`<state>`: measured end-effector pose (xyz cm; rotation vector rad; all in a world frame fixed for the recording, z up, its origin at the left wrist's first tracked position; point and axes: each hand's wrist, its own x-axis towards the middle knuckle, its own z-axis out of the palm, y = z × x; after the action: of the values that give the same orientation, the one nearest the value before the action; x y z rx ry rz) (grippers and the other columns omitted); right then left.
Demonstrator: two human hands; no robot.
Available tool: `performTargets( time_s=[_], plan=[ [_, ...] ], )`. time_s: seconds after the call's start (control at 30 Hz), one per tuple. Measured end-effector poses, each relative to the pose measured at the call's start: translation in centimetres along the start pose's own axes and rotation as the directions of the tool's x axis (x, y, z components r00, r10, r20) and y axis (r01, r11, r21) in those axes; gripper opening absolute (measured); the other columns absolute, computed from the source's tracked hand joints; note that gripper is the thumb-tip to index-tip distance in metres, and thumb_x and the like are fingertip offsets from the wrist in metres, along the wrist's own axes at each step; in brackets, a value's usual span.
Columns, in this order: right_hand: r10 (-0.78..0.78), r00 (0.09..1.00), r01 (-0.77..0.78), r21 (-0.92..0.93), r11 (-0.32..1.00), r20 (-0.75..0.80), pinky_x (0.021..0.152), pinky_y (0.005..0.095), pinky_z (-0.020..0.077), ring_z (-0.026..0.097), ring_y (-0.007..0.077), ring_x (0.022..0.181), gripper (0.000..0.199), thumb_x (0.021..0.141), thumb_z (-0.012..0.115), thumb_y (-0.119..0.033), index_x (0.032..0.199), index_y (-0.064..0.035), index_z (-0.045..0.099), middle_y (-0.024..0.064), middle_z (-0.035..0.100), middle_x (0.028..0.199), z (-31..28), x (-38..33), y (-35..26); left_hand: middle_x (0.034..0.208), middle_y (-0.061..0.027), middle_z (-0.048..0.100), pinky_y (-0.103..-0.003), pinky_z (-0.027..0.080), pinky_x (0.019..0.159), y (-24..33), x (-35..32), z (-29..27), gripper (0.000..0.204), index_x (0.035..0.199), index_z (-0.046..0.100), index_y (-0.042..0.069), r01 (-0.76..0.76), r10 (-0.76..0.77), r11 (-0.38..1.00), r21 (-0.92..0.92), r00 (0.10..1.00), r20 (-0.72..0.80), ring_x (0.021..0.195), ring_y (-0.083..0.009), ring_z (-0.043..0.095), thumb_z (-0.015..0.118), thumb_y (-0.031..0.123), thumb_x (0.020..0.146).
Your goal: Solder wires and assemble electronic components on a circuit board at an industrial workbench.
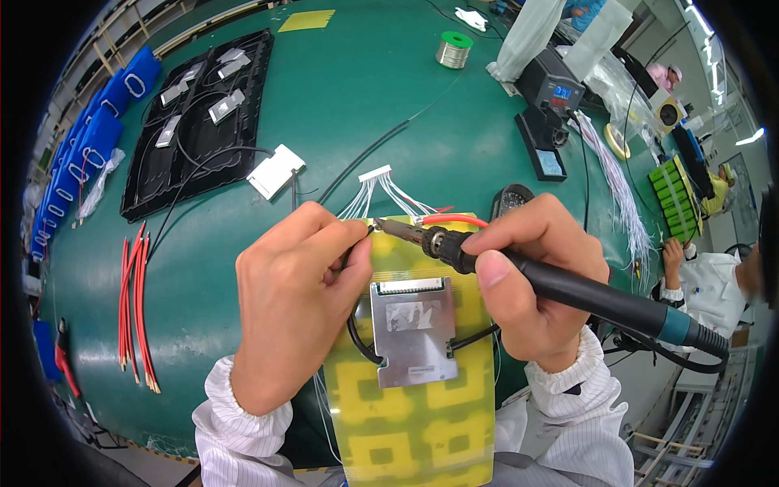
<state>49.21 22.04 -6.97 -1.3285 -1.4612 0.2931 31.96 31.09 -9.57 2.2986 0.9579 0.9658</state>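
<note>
My left hand (296, 300) pinches a black wire (350, 329) near its end, at the top edge of a flat pack (381, 446) covered in yellow-green sheet. In my right hand (548, 280) is a soldering iron (600, 300), its tip touching or very close to the wire end beside my left fingertips. On the pack lies a silver metal-cased circuit board (412, 333), with black leads at both sides. A red wire (454, 217) and thin white wires ending in a white connector (375, 173) rise by the pack's top edge. My fingers partly hide the joint.
A solder spool (454, 50), a soldering station (552, 81) and its iron stand (541, 144) are beyond. Black trays (203, 122), a white module (276, 172), red wires (134, 308) and blue packs (73, 170) lie left. White wire bundles (613, 170) and another person (710, 288) are right.
</note>
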Motion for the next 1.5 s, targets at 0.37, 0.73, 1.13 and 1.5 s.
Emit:
performTargets(
  time_s=[0.37,0.73,1.13,1.5],
  plan=[
    [0.136,0.991,-0.135,0.142,0.981,0.007,0.052,0.0209,0.0406,0.053,0.0076,0.056,0.022,0.086,0.060,-0.017,0.085,0.0042,0.057,0.0064,0.059,0.071,-0.4,-0.2,0.7,0.070,-0.0066,0.059,-0.027,0.045,0.051,0.4,0.3,0.1,0.010,0.082,0.067,-0.001,-0.064,0.065,0.995,0.070,0.998,-0.007,0.054,-0.0164,0.056,0.069,-0.003,0.073],
    [-0.053,0.998,0.059,0.153,0.986,-0.044,0.043,0.0204,0.0351,0.050,0.0039,0.044,0.008,0.083,0.063,-0.006,0.082,0.0005,0.060,0.0007,0.056,0.055,-0.3,0.1,2.3,0.067,-0.0039,0.059,-0.027,0.042,0.047,0.6,0.4,0.1,0.009,0.080,0.068,0.003,-0.026,0.028,0.992,0.125,0.999,-0.018,0.050,-0.0159,0.056,0.072,0.002,0.072],
    [0.272,0.962,-0.269,0.216,0.938,0.019,0.051,0.0214,0.0390,0.052,0.0089,0.057,0.023,0.084,0.060,-0.021,0.081,0.0022,0.057,0.0079,0.060,0.072,-1.3,0.6,1.4,0.072,-0.0077,0.061,-0.023,0.046,0.053,1.3,0.4,0.0,0.014,0.084,0.066,-0.005,0.019,-0.025,0.990,0.142,0.999,0.034,0.058,-0.0131,0.059,0.068,-0.009,0.070],
    [0.154,0.987,-0.158,0.230,0.960,0.035,0.048,0.0205,0.0330,0.045,0.0043,0.053,0.020,0.085,0.061,-0.017,0.079,0.0020,0.058,0.0037,0.057,0.069,-1.4,0.6,1.8,0.070,-0.0062,0.059,-0.023,0.045,0.049,1.4,0.1,-0.4,0.014,0.084,0.066,-0.003,0.023,-0.022,0.997,0.075,0.999,-0.025,0.054,-0.0116,0.056,0.070,-0.007,0.072]
  ],
)
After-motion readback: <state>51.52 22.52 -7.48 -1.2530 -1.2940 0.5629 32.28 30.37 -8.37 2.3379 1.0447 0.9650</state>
